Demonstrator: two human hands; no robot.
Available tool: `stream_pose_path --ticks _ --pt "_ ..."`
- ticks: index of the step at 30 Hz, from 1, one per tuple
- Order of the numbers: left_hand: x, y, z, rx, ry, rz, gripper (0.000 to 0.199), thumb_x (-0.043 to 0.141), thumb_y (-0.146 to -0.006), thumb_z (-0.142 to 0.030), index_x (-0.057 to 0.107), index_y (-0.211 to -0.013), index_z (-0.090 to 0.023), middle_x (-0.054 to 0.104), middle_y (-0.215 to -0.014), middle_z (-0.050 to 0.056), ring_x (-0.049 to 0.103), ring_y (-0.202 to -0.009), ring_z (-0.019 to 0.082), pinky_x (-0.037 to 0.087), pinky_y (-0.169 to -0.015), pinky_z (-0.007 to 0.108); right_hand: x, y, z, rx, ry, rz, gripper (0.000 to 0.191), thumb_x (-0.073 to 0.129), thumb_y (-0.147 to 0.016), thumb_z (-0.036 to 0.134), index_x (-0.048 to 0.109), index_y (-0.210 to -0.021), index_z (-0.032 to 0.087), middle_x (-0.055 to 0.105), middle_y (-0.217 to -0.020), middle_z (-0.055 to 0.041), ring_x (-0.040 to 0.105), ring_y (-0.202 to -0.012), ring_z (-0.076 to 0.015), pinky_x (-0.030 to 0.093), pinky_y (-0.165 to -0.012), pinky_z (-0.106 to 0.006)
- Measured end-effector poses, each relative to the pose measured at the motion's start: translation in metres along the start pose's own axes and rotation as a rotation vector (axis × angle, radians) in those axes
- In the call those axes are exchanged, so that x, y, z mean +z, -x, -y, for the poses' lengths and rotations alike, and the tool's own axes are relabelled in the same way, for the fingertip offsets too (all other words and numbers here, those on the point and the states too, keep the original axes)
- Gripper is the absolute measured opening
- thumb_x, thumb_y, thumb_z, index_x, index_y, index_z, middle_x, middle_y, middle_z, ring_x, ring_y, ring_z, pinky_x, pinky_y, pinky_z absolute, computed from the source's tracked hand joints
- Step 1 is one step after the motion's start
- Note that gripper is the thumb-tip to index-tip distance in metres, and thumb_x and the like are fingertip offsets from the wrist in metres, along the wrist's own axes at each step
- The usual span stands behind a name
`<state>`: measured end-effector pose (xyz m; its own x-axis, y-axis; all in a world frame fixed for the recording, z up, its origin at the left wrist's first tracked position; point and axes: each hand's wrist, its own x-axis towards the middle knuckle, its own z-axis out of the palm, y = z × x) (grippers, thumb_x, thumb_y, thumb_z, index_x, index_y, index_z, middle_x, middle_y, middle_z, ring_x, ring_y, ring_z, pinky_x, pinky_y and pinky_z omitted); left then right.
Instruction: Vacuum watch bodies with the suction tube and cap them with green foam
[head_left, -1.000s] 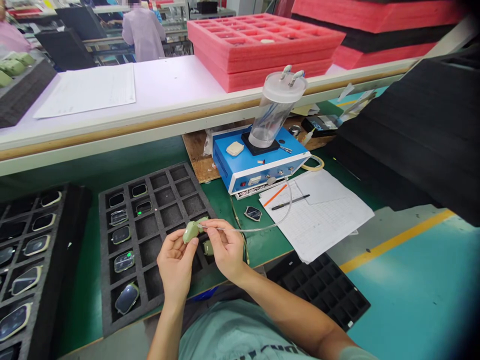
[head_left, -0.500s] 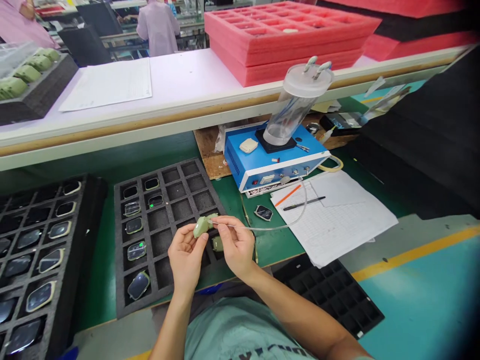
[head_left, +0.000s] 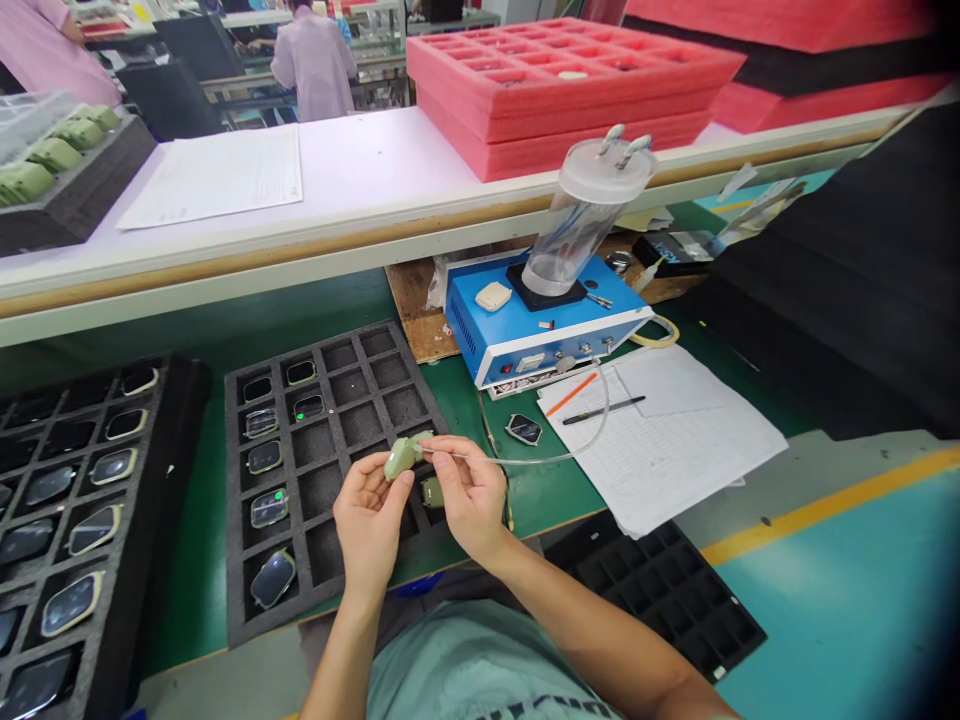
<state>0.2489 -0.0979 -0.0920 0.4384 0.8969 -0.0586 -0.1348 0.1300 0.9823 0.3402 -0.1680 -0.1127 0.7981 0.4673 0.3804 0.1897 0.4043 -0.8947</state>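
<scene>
Between thumb and fingers, my left hand (head_left: 373,515) grips a small green watch case (head_left: 402,456). My right hand (head_left: 472,495) pinches the end of a thin clear tube (head_left: 540,461) against the right side of the case. The tube curves back to the front of a blue machine (head_left: 540,325), which carries a clear cylinder (head_left: 568,235). Below both hands lies a black foam tray (head_left: 296,527) with watch cases in its left compartments. Another green case (head_left: 433,491) sits partly hidden behind my right hand.
A second foam tray (head_left: 150,520) of watch cases stands at the left. Right of the machine's front are a loose watch case (head_left: 523,429), paper sheets (head_left: 690,440) and a black pen (head_left: 604,410). Red foam trays (head_left: 525,120) are stacked on the shelf (head_left: 360,150). People work in the background.
The view has shifted slightly. Both hands keep the same hold, with the tube end still against the green watch case.
</scene>
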Motion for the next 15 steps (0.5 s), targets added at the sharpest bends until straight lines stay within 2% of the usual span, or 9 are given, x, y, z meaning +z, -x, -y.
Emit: stream_pose_path --ticks 6,15 --pt "-0.0003 0.0003 -0.0015 0.003 0.000 -0.001 0.036 0.089 -0.071 -0.027 0.069 -0.099 -0.016 0.080 -0.100 0.009 0.077 -0.092 0.019 0.061 -0.087 0.026 -0.0008 -0.0008 0.0011 0.011 0.012 0.004 0.015 0.059 -0.101 0.020 0.072 -0.108 0.023 0.073 -0.105 -0.0063 0.073 -0.096 -0.0178 0.064 -0.084 -0.032" --pt "0.0008 0.0004 -0.0027 0.001 0.008 -0.003 0.036 0.090 -0.070 -0.027 0.069 -0.098 -0.017 0.080 -0.099 0.007 0.077 -0.092 0.016 0.059 -0.087 0.021 0.0010 -0.0014 0.0012 0.006 0.009 0.000 0.016 0.058 -0.101 0.019 0.072 -0.107 0.023 0.073 -0.104 -0.0059 0.073 -0.095 -0.0173 0.064 -0.083 -0.030"
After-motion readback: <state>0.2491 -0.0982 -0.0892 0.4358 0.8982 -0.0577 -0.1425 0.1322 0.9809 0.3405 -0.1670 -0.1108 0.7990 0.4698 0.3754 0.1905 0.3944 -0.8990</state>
